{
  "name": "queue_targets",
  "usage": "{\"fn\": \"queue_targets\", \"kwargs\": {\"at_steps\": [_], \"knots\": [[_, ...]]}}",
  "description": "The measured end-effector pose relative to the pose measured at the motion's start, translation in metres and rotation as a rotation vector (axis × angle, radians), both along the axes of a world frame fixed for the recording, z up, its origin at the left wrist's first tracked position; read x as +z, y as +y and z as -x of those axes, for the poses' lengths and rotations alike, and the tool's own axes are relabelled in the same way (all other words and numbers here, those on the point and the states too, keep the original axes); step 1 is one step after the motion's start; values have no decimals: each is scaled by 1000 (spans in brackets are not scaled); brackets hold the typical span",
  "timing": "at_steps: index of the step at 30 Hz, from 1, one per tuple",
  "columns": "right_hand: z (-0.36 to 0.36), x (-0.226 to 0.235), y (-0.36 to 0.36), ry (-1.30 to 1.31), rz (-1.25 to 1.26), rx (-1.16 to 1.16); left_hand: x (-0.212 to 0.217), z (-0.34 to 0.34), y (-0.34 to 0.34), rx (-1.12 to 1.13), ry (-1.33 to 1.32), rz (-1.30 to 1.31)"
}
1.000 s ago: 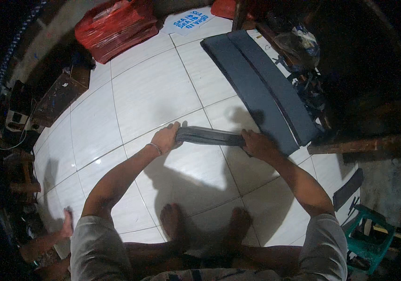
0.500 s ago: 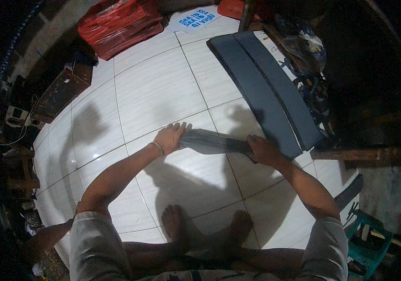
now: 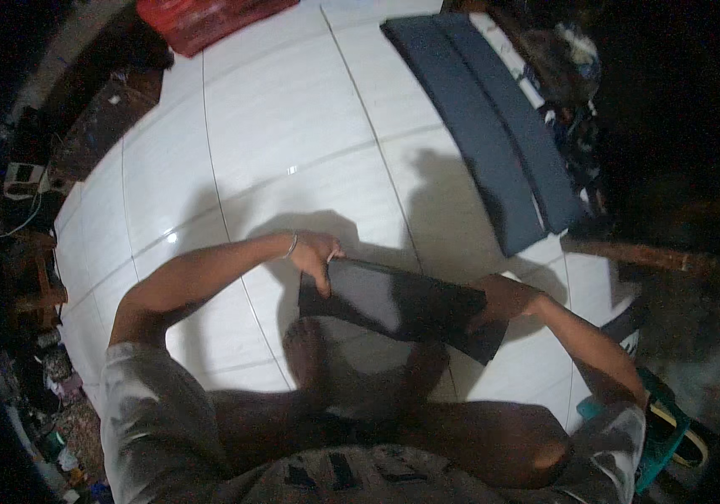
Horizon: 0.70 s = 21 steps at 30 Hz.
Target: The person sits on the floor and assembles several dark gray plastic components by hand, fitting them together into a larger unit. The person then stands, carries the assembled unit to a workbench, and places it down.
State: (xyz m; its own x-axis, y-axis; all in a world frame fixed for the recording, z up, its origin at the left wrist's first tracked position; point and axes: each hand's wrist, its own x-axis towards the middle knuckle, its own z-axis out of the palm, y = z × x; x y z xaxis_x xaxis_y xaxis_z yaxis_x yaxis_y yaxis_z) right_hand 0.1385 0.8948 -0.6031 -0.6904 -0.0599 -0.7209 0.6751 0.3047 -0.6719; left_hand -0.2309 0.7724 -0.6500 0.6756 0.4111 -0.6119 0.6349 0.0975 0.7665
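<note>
Both my hands hold a dark grey, flexible flat sheet [image 3: 368, 296] above the tiled floor, in front of my feet; fabric or foam, I cannot tell which. My left hand [image 3: 318, 256] grips its left end, with the thumb over the face and the other fingers hidden behind the top edge. At the other end my right hand [image 3: 507, 301] is closed on the sheet, its fingers partly lost in shadow. The right end hangs lower than the left. To the right, long dark grey panels [image 3: 494, 134] lie side by side on the floor.
White tiles [image 3: 284, 109] cover the floor. A red plastic bag [image 3: 209, 21] sits at the far left, near a dark wooden box [image 3: 116, 105]. A green plastic stool [image 3: 667, 433] stands at the lower right, below a wooden beam [image 3: 646, 254]. Dark clutter [image 3: 574, 160] lines the right side.
The sheet has come nearer my body and turned, showing a broad face instead of a narrow folded strip. My right hand has moved right and down. The view has shifted; the white printed sheet has left it.
</note>
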Motion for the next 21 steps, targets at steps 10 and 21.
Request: {"fn": "queue_targets", "kwargs": {"at_steps": [10,21], "knots": [[-46,-82,-32,-40,-162,-370,-55,-37,3,19,325,-225],[-47,-127,-143,109,-571,-1491,-43,-58,-65,986,199,87]]}}
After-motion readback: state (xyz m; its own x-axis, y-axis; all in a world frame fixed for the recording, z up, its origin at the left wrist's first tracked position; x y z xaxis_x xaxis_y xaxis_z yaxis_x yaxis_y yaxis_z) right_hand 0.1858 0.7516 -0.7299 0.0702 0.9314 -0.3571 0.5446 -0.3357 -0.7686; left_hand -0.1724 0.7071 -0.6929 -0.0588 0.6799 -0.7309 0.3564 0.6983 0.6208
